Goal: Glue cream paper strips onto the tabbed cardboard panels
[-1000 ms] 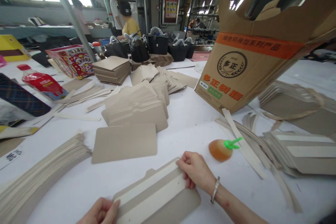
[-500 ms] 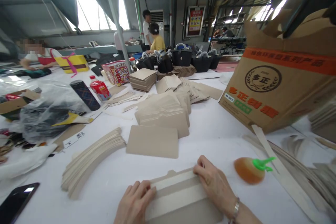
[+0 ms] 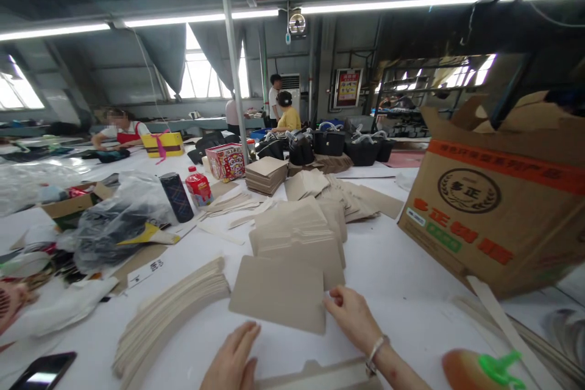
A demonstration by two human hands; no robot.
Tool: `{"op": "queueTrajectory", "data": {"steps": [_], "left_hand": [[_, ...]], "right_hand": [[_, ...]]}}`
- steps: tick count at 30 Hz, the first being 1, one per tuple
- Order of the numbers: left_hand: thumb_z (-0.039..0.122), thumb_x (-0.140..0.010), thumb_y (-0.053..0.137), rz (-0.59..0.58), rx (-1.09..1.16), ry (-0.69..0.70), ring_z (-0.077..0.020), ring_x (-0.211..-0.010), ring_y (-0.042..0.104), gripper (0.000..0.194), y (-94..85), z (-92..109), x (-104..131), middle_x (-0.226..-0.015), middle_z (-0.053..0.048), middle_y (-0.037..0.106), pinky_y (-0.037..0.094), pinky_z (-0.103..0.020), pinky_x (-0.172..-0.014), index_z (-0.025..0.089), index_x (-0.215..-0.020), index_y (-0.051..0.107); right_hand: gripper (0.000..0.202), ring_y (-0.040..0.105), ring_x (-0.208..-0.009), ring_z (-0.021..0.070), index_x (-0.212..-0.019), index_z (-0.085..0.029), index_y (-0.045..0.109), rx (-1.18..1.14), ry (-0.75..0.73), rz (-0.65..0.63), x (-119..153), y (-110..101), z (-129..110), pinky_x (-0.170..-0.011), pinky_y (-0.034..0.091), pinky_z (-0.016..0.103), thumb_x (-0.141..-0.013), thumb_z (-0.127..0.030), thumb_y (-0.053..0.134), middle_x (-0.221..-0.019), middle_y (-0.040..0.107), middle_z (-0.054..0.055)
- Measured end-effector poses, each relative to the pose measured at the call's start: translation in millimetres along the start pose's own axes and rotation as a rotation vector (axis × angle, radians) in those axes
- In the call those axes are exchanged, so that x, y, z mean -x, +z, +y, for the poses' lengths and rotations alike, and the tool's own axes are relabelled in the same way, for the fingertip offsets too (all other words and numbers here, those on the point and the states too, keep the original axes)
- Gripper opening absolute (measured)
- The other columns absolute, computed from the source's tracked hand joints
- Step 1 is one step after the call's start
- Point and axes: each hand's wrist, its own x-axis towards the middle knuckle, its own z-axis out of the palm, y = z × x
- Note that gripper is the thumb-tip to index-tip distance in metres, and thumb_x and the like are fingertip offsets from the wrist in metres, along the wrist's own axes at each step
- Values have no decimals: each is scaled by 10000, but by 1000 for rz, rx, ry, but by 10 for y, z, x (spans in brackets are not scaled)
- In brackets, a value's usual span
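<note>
My right hand is at the right edge of a flat grey-beige cardboard panel, fingers curled and thumb against that edge. My left hand is low in the view with its fingers stretched out, holding nothing. Between my wrists, at the bottom edge, lies another cardboard piece with a small tab and a pale strip across it; most of it is cut off by the frame. Behind the flat panel, a fanned pile of similar panels spreads across the white table.
Curved cardboard strips lie fanned at left, above a phone. A squeeze bottle with a green nozzle and a large carton are at right. A red bottle and a dark cylinder stand further back. Other people work beyond.
The view has tilted up. Both hands have let go of the strip-covered cardboard piece. My right hand has moved forward to the flat panel, whose right side has swung slightly towards me.
</note>
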Motion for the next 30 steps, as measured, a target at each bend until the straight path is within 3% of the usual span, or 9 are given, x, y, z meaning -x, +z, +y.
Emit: {"op": "queueTrajectory", "data": {"steps": [3,6,9,12,16,19,23,26,30], "left_hand": [[200,-821,377,-58,235,-336,-227,-1330,350,542,-68,-129,-260,-1431,-168,388,312,-358,-1099,47,-1341,379],[187,-752,410,-54,305,-464,-269,-1349,302,633,-41,-173,-465,-1443,-227,333,270,-391,-1113,-53,-1333,342],[213,-728,431,-2,357,-546,-288,-1325,347,660,-8,-189,-596,-1406,-248,384,262,-428,-1105,-61,-1322,346],[293,-747,437,33,430,-643,-302,-1186,511,655,-89,-208,-685,-1291,-254,513,375,-445,-1012,-38,-1307,361],[460,-762,479,-17,592,-676,-236,-909,641,456,-347,-173,-728,-992,-119,680,480,-321,-807,113,-1039,583],[549,-767,501,-110,739,-643,-180,-774,617,408,-570,-32,-614,-835,-29,676,462,-246,-669,172,-888,601],[594,-753,536,-286,861,-631,-116,-537,489,413,-726,282,-180,-556,48,518,377,-208,-501,190,-664,534],[647,-748,496,-441,897,-687,-106,-476,430,463,-609,466,192,-490,71,422,345,-213,-474,212,-599,444],[677,-777,382,-493,682,-686,-113,-458,415,478,-330,501,468,-495,75,399,319,-227,-461,226,-622,420]], "right_hand": [[135,619,-639,207,-680,-192,609,-57,11,-6,-72,106,-23,-584,396,266,-775,-252,533,-622,642,25],[101,604,-620,207,-671,-204,586,-134,4,9,-70,171,-38,-577,389,271,-753,-233,535,-598,619,11],[82,587,-647,196,-655,-210,520,-239,-6,43,-73,188,-73,-601,398,271,-737,-213,521,-621,599,4],[148,533,-563,156,-648,-221,422,-368,17,41,-67,144,-151,-543,387,250,-768,-264,497,-563,519,-34],[198,446,-482,108,-738,-221,399,-536,76,-32,46,-77,-232,-471,349,211,-797,-393,478,-541,430,-78],[271,389,-452,90,-780,-218,411,-614,141,-120,267,-367,-201,-426,301,191,-792,-480,479,-535,419,-87],[338,308,-403,63,-735,-206,417,-629,238,-238,719,-658,-17,-383,195,178,-780,-526,517,-501,367,-99],[359,267,-388,56,-700,-208,403,-593,297,-294,1001,-628,199,-379,153,182,-767,-545,509,-488,338,-102],[319,277,-394,72,-670,-214,404,-491,311,-291,1155,-440,435,-380,175,200,-747,-508,501,-492,352,-89]]}}
